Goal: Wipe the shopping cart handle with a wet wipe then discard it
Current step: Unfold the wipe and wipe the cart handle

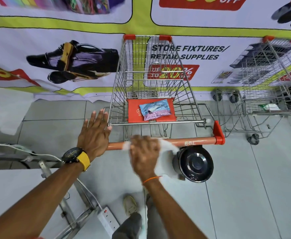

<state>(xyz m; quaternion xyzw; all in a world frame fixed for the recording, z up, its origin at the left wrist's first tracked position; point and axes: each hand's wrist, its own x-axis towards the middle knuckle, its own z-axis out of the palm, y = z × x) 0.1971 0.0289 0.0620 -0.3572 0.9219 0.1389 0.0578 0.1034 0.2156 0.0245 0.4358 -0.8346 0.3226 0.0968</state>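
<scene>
- Right hand (143, 152) is closed on a white wipe (168, 146), rubbing the orange handle (193, 141).
- Left hand (94, 135) is flat and open, holding nothing, by the cart (117, 100).
- Next: finish the bar, then bin (195, 163) it.

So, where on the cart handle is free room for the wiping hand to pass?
Free: the handle between the wet wipe and the red end cap. Crowded: the left part, where the right hand grips the wipe and the left hand lies beside the basket rim.
</scene>
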